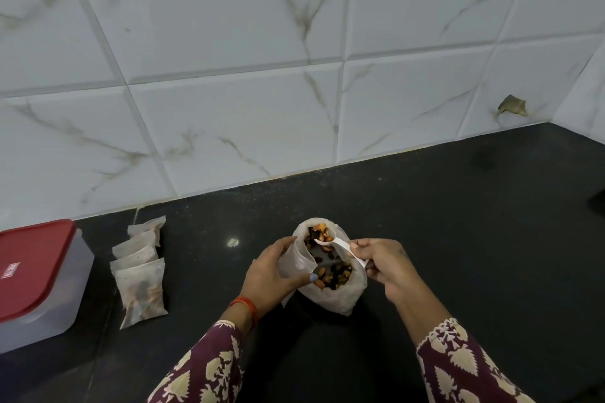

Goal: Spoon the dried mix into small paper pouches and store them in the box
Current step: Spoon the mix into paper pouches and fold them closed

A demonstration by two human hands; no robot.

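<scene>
On the dark counter (425,222), the red-lidded box (36,275) sits at nine o'clock, with filled pouches (139,271) fanned just beside it. Centre, at six o'clock, the left hand (271,275) grips an open pouch (296,260) over the bag of dried mix (330,275). The right hand (383,267) pinches a white spoon (340,247), loaded. The pouch looks light, floppy and tearable; best held at its rim.
</scene>
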